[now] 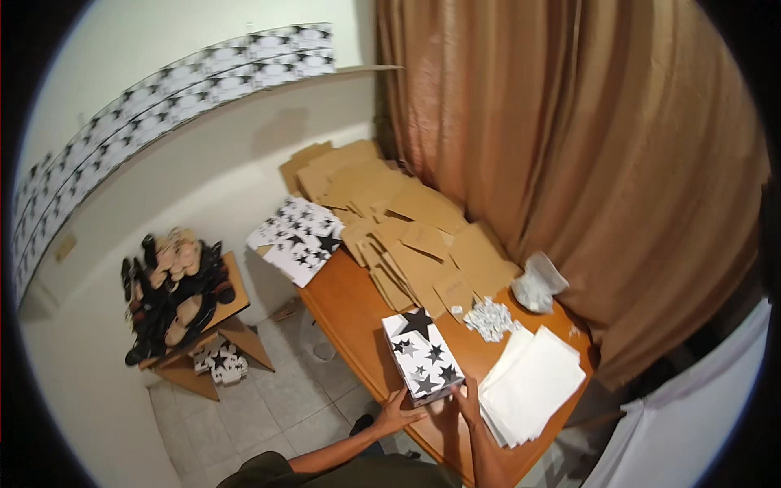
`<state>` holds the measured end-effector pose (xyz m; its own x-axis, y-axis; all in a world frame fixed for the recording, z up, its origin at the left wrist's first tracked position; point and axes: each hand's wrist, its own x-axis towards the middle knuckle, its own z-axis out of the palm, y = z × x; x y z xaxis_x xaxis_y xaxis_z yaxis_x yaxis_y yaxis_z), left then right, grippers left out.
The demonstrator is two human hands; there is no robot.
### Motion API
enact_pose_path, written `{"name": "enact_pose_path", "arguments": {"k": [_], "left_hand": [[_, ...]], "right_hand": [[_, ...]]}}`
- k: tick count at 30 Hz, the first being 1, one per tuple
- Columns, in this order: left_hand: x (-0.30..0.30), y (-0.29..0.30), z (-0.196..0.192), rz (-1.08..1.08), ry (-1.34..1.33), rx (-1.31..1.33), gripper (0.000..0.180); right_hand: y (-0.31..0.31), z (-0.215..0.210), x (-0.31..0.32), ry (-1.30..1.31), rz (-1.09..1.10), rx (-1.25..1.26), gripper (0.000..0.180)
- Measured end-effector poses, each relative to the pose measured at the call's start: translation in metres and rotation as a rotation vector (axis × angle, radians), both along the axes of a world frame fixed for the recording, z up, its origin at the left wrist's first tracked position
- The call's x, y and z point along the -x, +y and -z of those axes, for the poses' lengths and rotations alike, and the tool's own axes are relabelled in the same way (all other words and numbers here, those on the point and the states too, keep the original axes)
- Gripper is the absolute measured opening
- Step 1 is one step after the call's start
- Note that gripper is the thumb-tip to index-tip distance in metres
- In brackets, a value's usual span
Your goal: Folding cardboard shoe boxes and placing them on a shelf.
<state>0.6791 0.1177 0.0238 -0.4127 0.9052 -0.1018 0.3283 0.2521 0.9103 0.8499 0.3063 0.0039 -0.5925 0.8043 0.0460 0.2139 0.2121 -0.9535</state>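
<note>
A white shoebox (420, 358) printed with black and grey stars lies on the wooden table (346, 313), lid side up. At its near left corner is my left hand (397, 414), its fingers against the box. My right hand (467, 405) grips the near right corner, with the thumb along the end. The underside of the box and some of my fingertips are hidden. Just right of my right hand lies a stack of white paper sheets (533, 382). Beyond the box's far right corner is a heap of small silvery-white packets (490, 319).
Flat brown cardboard pieces (415, 220) cover the table's far part, beside star-printed sheets (301, 236). A clear plastic bag (538, 282) stands near the brown curtain (521, 106). Shoes (179, 297) crowd a small stand at left. Star-patterned boxes (211, 69) line a wall shelf.
</note>
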Motion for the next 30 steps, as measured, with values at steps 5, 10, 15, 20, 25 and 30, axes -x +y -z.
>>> {"name": "enact_pose_path", "arguments": {"k": [5,10,15,20,25,30], "left_hand": [[-0.028,-0.051,-0.038,-0.293,0.062,-0.194,0.101],[-0.034,-0.093,-0.062,-0.458,0.058,-0.179,0.086],[-0.026,-0.157,-0.115,-0.610,0.036,-0.244,0.081],[-0.017,-0.222,-0.163,-0.771,0.048,-0.356,0.075],[0.005,-0.324,-0.202,-1.016,0.124,-0.517,0.070],[0.033,-0.445,-0.239,-1.146,0.209,-0.572,0.065]], "right_hand": [[-0.051,-0.028,0.003,0.128,-0.224,-0.144,0.093],[-0.083,-0.067,0.026,0.253,-0.380,-0.051,0.084],[-0.135,-0.146,0.060,0.193,-0.508,-0.215,0.088],[-0.198,-0.187,0.098,0.234,-0.613,-0.126,0.086],[-0.295,-0.239,0.162,0.282,-0.793,-0.363,0.090],[-0.413,-0.288,0.225,0.401,-0.942,-0.405,0.092]]}}
